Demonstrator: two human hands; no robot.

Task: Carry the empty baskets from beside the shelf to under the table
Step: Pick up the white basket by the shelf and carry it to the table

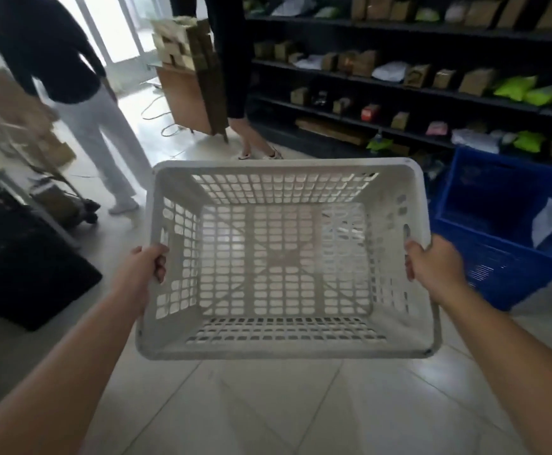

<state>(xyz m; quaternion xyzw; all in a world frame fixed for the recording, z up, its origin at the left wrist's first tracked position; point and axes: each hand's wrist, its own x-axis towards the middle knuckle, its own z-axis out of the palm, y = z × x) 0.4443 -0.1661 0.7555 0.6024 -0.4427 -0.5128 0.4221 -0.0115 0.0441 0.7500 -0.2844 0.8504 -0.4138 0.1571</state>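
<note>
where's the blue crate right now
In the head view the blue crate sits on the floor at the right, below the dark shelf, just beyond the right hand holding the white basket.

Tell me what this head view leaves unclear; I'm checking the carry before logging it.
- Table: not in view, so the drop-off spot cannot be judged.
- Blue crate: its contents are partly cut off by the right edge; only something white shows.
- Fingers of the left hand and right hand: mostly hidden behind the basket rim.
- Shelf goods: blurred, labels unreadable.
</note>
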